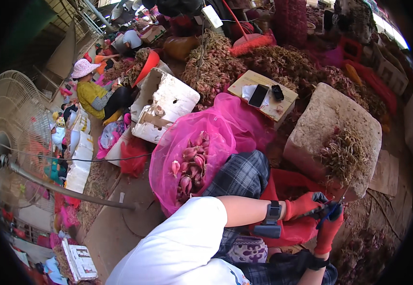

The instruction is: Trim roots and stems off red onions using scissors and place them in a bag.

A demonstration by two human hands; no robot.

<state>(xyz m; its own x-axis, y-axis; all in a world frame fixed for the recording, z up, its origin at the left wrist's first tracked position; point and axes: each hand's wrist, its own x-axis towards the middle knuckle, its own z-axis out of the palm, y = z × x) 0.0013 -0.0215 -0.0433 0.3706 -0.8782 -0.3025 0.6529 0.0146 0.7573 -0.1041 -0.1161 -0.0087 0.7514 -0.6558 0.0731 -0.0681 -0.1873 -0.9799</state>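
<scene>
My left hand [305, 205], in a red glove with dark fingertips, is closed, its fingers close to my right hand's; what it pinches is too small to make out. My gloved right hand [328, 229] wraps round what look like blue-handled scissors [330, 212], a thin metal tip pointing up toward the foam block. Both hands are beside the near edge of that pale foam block [318, 123], on which a heap of dry trimmed stalks [345, 154] lies. Left of my knee, a pink mesh bag [166, 156] holds peeled-looking reddish shallots [194, 164]. Red mesh [282, 230] lies beneath my wrists.
A large standing fan [0, 152] is at the left. White foam boxes [168, 104] stand past the mesh bag. A phone [258, 95] lies on a cardboard box [246, 83]. Piles of dried shallots [211, 64] fill the back. A person in a yellow top [92, 97] sits further left.
</scene>
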